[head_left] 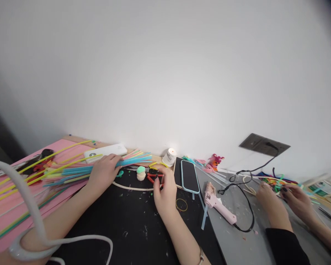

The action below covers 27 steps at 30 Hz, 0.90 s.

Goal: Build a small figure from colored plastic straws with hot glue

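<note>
My left hand (103, 172) rests on a bundle of long coloured straws (71, 171), its fingers curled over the blue ones. My right hand (165, 189) is on the black mat (132, 224) with its fingers closed around small red-handled pliers (153, 177). A small cream and green figure (141, 173) stands just left of the pliers. A thin cream strip (129, 187) curves between my two hands.
A phone in a pale blue case (189, 176), a pink glue gun (219, 202) with a black cord, a yellow rubber band (181, 204), a white tape roll (169, 156) and a white power bank (106, 151) lie about. Another person's two hands (287, 197) work at the right. Pink paper (5, 206) covers the left.
</note>
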{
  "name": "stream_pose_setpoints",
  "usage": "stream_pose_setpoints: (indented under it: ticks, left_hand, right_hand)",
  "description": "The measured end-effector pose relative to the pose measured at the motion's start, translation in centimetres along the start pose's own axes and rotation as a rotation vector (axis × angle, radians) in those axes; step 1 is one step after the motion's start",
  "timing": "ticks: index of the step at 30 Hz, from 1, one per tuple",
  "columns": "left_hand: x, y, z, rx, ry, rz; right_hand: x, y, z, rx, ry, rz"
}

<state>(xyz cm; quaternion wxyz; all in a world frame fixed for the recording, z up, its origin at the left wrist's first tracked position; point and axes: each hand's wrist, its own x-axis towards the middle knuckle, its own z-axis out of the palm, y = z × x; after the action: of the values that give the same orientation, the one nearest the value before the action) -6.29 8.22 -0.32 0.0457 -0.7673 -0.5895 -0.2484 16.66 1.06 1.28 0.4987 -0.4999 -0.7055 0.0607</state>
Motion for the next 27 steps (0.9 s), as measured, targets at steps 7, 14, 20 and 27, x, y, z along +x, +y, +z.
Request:
stream_pose_setpoints:
  ticks: [7, 14, 20, 27]
  left_hand:
    - [0.1, 0.4, -0.3, 0.004, 0.012, 0.005]
    - [0.1, 0.4, -0.2, 0.08, -0.014, 0.003]
    - [0.5, 0.7, -0.4, 0.035, -0.004, 0.01]
    - [1.2, 0.1, 0.2, -0.122, -0.078, 0.153]
  right_hand:
    - [-0.6, 0.0, 0.8, 0.03, -0.086, -0.014]
    - [-0.7, 0.3, 0.7, 0.054, -0.097, 0.017]
    - [-0.6, 0.2, 0.8, 0.056, -0.098, 0.046]
    - [-0.2, 0.9, 0.7, 0.007, -0.104, 0.017]
